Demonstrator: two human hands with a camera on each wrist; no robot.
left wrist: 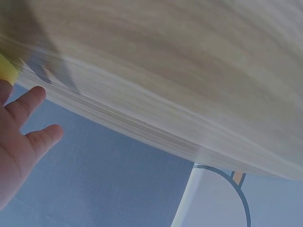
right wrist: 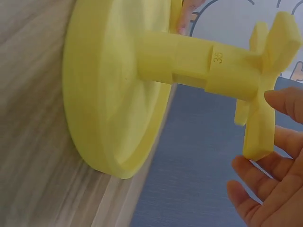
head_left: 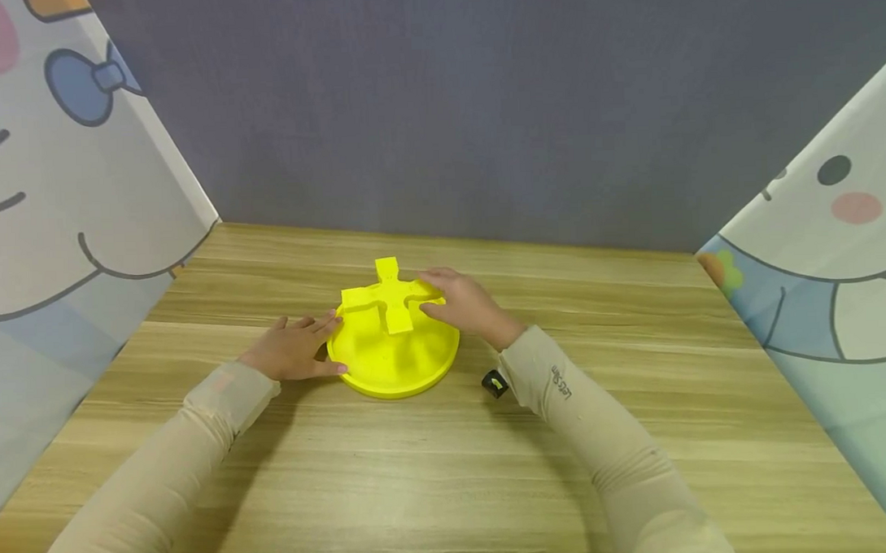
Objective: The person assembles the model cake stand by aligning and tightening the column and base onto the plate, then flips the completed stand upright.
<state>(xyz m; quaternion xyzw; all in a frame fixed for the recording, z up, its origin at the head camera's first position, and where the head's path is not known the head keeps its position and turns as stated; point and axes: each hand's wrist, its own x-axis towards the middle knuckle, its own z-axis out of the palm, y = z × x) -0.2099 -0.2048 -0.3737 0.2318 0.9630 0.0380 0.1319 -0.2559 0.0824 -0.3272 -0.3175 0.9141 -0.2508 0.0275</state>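
Observation:
A yellow round base (head_left: 398, 374) with a raised rim lies flat on the wooden table. From its middle rises a thick post (right wrist: 191, 59), marked "35", topped by a yellow four-armed cross handle (head_left: 392, 296). My right hand (head_left: 467, 304) holds the handle's right arm, thumb on the near side and fingers on the far side. With fingers spread, my left hand (head_left: 295, 349) touches the left rim of the base, thumb toward the front. In the left wrist view only part of that hand (left wrist: 16, 146) shows, beside a sliver of yellow.
The wooden table (head_left: 392, 490) ends at a grey-blue back wall (head_left: 437, 114). Cartoon-printed panels (head_left: 52, 201) stand at both sides. A small black block (head_left: 495, 383) with a yellow-green mark appears beside the right cuff.

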